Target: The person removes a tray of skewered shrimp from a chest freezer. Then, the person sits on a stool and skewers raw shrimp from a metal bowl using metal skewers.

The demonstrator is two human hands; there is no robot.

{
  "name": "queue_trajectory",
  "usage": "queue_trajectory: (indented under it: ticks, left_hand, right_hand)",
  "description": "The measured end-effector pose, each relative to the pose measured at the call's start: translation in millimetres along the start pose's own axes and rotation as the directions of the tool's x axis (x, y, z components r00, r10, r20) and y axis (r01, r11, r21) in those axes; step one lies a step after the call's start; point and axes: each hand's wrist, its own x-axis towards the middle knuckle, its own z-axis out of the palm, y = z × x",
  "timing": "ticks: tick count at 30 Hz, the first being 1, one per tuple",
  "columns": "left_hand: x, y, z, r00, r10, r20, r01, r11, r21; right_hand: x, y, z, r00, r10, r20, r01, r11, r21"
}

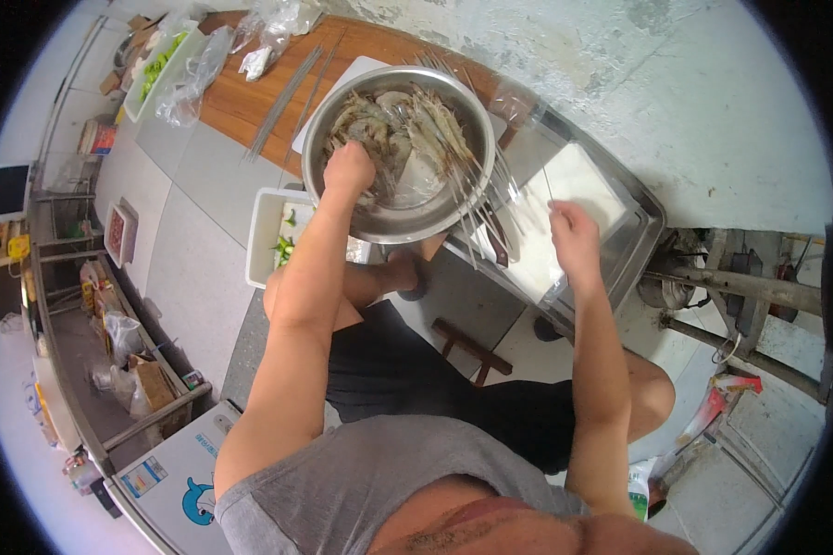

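A steel bowl (486, 125) holds raw, whole shrimp (368, 121). On the bowl's right side, several shrimp on skewers (444, 132) lie with their thin stems sticking out over the rim. My left hand (349, 168) is down in the bowl at the loose shrimp; its fingertips are hidden, so I cannot tell whether it grips one. Right of the bowl, my right hand (575, 239) pinches a thin metal skewer (548, 184) that points up and away. Below that hand lies a white board (583, 173) on a metal tray. A knife with a dark handle (498, 239) rests beside the bowl.
Bare skewers (284, 104) lie on the wooden table (229, 104). A white tub (267, 239) with green peppers stands below the bowl's left side. Farther left are a container of green peppers (160, 69) and plastic bags (194, 83). A wall (666, 104) borders the right.
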Motion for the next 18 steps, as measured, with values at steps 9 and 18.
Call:
queue_trajectory:
  ticks: [9,18]
  left_hand:
    - [9.4,-0.9,18.3,0.988,-0.109,-0.108,0.050,0.891,-0.451]
    - [-4.2,8.6,16.0,0.997,-0.048,0.065,0.053,0.995,-0.088]
  right_hand:
    - [-93.8,19.6,-42.3,0.992,0.087,-0.088,-0.060,0.959,0.276]
    - [-127.6,25.6,-62.3,0.967,0.196,-0.160,-0.128,0.924,0.359]
